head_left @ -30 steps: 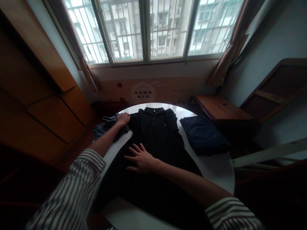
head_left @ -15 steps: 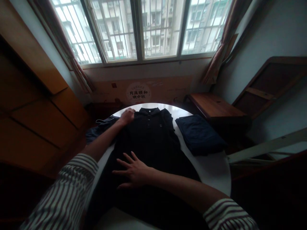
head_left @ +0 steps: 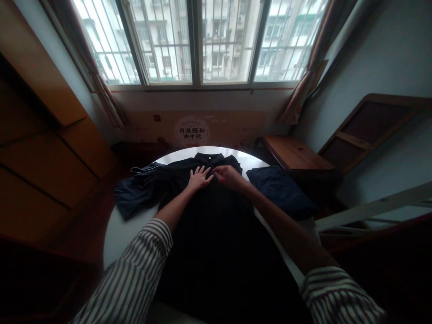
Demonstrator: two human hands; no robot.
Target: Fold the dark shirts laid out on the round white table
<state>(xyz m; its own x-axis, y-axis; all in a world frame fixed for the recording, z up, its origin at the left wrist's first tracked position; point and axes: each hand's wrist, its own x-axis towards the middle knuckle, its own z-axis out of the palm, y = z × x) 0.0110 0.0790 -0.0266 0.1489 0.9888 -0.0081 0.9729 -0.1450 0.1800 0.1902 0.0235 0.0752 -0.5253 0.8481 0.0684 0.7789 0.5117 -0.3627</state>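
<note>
A black polo shirt (head_left: 219,234) lies face up and spread out on a round white table (head_left: 114,243), its collar at the far edge. My left hand (head_left: 200,178) rests flat on the chest just below the collar, fingers spread. Close beside it, my right hand (head_left: 230,177) is closed, thumb and forefinger pinched at the button placket. What exactly lies between those fingertips is too dark to see, but they touch the shirt front. The shirt's left-side sleeve reaches toward a dark crumpled garment with a pale cord (head_left: 131,193).
A folded navy garment (head_left: 281,191) lies on the table's right side. Beyond it stand a low wooden table (head_left: 297,153) and a leaning wooden frame (head_left: 367,121). Wooden cabinets (head_left: 40,166) line the left, and a barred window (head_left: 202,45) is ahead.
My left hand has left the shirt's left shoulder and now lies flat on the chest. My right hand has moved up from the lower front to the placket and closed.
</note>
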